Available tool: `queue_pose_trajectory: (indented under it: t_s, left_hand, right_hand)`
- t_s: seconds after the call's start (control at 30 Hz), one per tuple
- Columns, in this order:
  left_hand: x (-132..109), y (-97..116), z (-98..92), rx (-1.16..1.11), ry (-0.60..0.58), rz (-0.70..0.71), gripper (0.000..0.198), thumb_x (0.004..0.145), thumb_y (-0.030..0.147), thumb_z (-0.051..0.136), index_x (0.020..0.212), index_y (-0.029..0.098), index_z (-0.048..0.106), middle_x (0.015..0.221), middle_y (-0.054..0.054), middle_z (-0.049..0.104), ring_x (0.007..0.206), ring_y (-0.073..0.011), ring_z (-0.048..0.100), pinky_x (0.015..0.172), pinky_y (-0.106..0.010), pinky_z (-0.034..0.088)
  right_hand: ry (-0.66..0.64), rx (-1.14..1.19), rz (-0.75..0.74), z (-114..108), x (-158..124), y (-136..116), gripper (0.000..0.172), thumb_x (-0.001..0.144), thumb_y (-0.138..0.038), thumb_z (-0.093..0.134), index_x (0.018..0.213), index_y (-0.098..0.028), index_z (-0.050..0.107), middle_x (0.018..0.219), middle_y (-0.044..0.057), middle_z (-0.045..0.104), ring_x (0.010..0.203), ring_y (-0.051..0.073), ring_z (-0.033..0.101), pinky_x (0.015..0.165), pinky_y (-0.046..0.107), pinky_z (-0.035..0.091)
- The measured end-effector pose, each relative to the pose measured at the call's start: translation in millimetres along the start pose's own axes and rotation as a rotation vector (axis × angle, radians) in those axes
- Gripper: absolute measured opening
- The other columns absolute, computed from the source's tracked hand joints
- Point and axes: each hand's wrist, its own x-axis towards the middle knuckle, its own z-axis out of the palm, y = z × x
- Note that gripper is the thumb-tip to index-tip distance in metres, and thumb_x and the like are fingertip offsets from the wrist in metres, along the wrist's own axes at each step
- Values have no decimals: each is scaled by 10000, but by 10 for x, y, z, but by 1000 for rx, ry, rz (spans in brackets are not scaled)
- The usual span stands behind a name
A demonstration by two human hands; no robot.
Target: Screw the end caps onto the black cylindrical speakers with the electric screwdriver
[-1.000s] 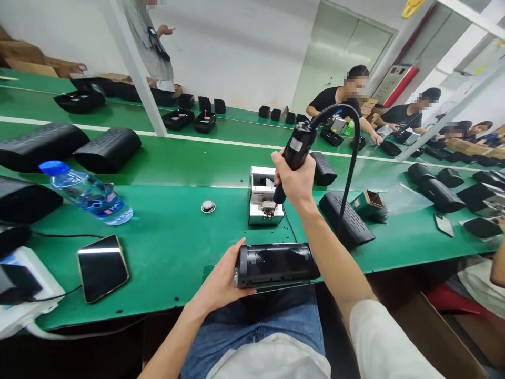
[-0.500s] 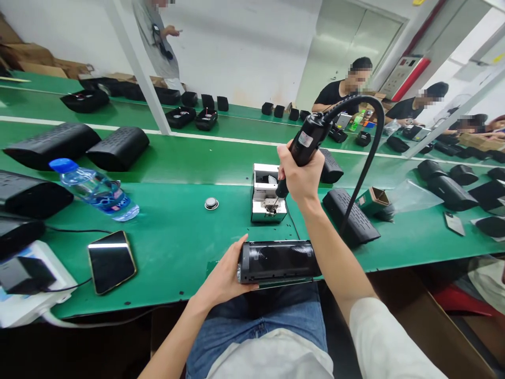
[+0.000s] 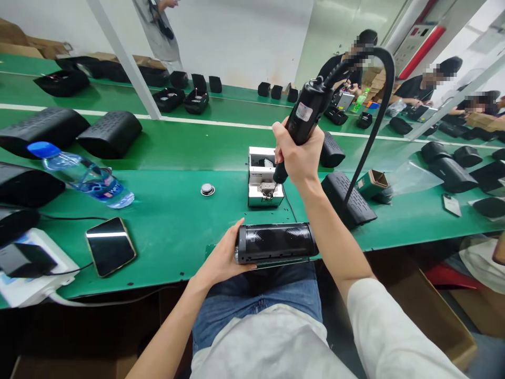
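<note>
Left hand (image 3: 221, 255) partly curled, I hold one end of a black housing (image 3: 276, 243) at the lower centre of the frame. Beyond it, my right hand (image 3: 300, 155) is closed round a corded black driver (image 3: 303, 113), tip down at a white metal box (image 3: 259, 179) mid-frame. Upper right, a co-worker (image 3: 408, 88) wears black.

Power driver (image 3: 313, 100) black, label (image 3: 303, 111) whitish. Bench top (image 3: 169, 210) green. Cylindrical unit (image 3: 276, 247) black, dotted patches; bottle cap (image 3: 44, 150) blue.

Green workbench (image 3: 169, 231), bottle (image 3: 84, 176), phone (image 3: 111, 247), small white machine (image 3: 260, 177)
</note>
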Motion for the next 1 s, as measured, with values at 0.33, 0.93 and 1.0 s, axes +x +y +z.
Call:
queue_pose_trajectory:
  t_s: [0.33, 0.93, 1.0]
  left_hand:
    - [-10, -15, 2, 15, 9, -15, 1388, 767, 288, 1031, 1812, 334, 119, 1767, -201, 448, 1630, -454, 494, 1331, -655, 452]
    - [-9, -65, 20, 27, 14, 1, 1358, 786, 326, 1009, 1809, 325, 116, 1796, -207, 407, 1650, -447, 467, 1344, -643, 431]
    - [-12, -79, 16, 35, 15, 7, 1335, 800, 341, 999, 1807, 320, 122, 1788, -209, 414, 1639, -444, 482, 1338, -638, 438]
  right_hand:
    - [42, 31, -123, 16, 113, 114, 555, 953, -697, 805, 777, -256, 518, 680, -53, 522, 546, 101, 524, 519, 293, 470]
    - [37, 72, -16, -8, 26, 78, 502, 928, -632, 862, 795, -256, 558, 661, -69, 526, 451, 84, 467, 399, 263, 396]
    - [17, 105, -17, -126, -30, -104, 508, 919, -638, 873, 785, -257, 564, 622, -79, 506, 420, 83, 447, 386, 266, 396]
